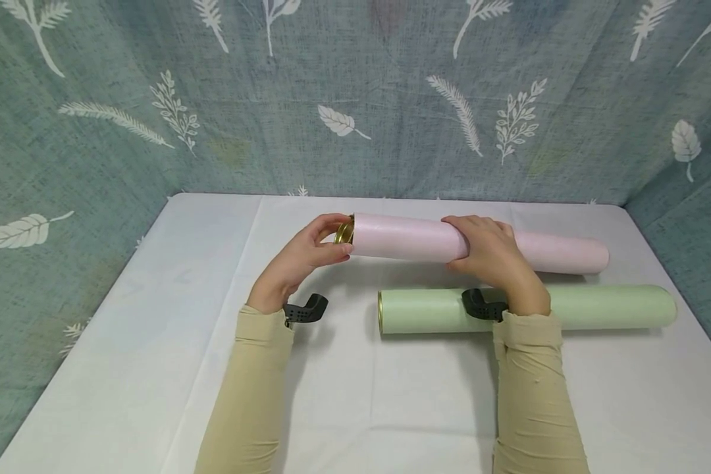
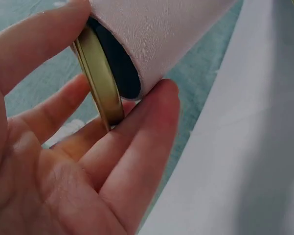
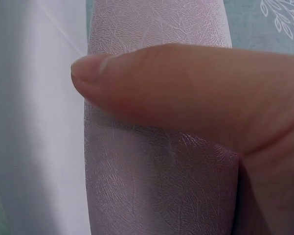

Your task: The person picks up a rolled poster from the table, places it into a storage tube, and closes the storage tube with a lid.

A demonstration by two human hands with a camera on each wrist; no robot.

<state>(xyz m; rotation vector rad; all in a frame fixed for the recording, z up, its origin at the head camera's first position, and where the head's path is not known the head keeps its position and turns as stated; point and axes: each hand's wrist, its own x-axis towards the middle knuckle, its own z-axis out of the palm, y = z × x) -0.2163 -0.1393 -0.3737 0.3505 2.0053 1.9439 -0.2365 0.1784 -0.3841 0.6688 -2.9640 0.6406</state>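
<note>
A long pink tube lies sideways near the back of the table, its left end a little raised. My right hand grips it around the middle; in the right wrist view the thumb lies across its textured surface. At the tube's left end my left hand holds a gold metal lid between thumb and fingers. The lid sits tilted at the mouth, with a gap that shows the dark inside of the tube. Some left fingertips touch the tube's rim.
A green tube with a gold-rimmed left end lies in front of the pink one, below my right wrist. White cloth covers the table. A leaf-patterned curtain hangs behind it and at both sides.
</note>
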